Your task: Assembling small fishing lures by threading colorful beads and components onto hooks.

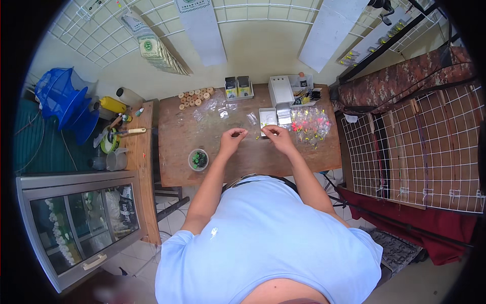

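Both hands work above the middle of a wooden table (243, 157), and whatever they handle is too small to make out: between the left hand (232, 138) and the right hand (275, 134) nothing distinct shows, so a fine item pinched there can only be supposed, not seen. The left hand is raised off the board with fingers curled and thumb meeting fingertips, a closed pinch; what it grips cannot be told. The right hand is bent the same way, fingertips drawn together and pointing towards the left hand, also closed on something too small to identify. The two hands sit near each other with a short gap between them. Both forearms run up from the person's light blue shirt (263, 243) and converge over the table.

Just beyond the right hand lies a small white open box (267, 118), and to its right a heap of clear bags with pink and yellow pieces (310, 125). Near the left forearm stands a round container of dark green bits (198, 159). At the far edge sit a cluster of cork discs (195, 97) and a white compartment case (281, 90)
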The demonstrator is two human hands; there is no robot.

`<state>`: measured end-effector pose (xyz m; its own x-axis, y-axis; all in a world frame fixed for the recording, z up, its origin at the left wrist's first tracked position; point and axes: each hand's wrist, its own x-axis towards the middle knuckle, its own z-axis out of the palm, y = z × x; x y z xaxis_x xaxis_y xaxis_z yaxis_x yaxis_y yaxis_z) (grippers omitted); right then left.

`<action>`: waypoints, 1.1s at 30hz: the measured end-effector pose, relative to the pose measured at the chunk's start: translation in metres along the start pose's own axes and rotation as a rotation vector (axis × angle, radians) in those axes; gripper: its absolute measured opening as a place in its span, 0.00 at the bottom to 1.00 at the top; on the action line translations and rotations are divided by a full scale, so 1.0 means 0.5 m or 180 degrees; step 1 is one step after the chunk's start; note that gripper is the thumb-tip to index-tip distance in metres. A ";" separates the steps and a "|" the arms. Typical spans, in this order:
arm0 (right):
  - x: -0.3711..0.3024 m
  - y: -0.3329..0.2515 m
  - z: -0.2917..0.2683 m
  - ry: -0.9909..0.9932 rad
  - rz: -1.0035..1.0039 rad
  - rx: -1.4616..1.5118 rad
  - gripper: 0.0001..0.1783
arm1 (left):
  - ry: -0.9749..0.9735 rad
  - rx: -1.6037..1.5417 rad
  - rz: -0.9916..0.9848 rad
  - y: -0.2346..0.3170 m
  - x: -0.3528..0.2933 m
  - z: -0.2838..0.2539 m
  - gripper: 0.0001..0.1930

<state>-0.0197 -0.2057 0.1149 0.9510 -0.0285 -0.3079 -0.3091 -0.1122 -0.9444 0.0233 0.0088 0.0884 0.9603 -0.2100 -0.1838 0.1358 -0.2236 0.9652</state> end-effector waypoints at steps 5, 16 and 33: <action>0.012 0.016 0.023 -0.0102 -0.0094 0.0361 0.16 | -0.0124 -0.0260 -0.0077 -0.013 0.002 -0.007 0.13; 0.005 -0.004 0.052 -0.0303 -0.0188 0.0309 0.14 | -0.0306 -0.0467 -0.0266 -0.008 0.002 -0.004 0.13; 0.021 0.018 0.085 0.0070 -0.0175 0.0378 0.14 | -0.0363 -0.0871 -0.0173 -0.006 -0.006 0.022 0.14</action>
<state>-0.0127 -0.1646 0.0983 0.9661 -0.0473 -0.2539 -0.2540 0.0041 -0.9672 0.0174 -0.0004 0.0838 0.9183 -0.3137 -0.2414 0.2619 0.0242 0.9648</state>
